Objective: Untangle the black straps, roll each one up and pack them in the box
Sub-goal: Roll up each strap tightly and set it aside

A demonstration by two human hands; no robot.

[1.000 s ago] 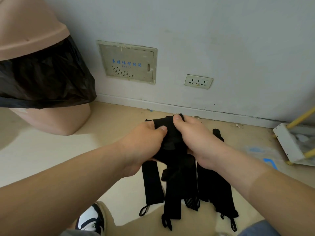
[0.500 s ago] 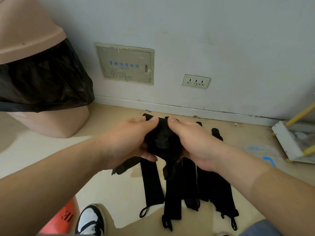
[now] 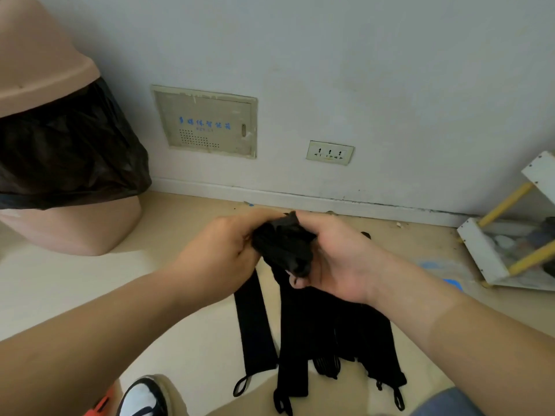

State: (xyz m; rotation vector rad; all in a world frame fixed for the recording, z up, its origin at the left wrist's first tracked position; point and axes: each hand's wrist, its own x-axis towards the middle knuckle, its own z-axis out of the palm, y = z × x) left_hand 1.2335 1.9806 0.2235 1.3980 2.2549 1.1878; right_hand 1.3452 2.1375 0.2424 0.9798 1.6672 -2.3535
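Two hands work a bunched black strap above the floor: the left hand pinches its left side, the right hand cups and grips its right. More black straps lie flat nearer, beneath the hands.

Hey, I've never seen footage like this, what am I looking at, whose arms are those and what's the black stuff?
There is no machine: a person wears a camera on the head, looking forward and down, so both arms are their own. The left hand and right hand together grip a bunched black strap, apparently rolling it up. More black straps lie on the floor below, roughly side by side, with small loops at their near ends. At the left stands a bin with a black bag; a shoe shows at the bottom edge.
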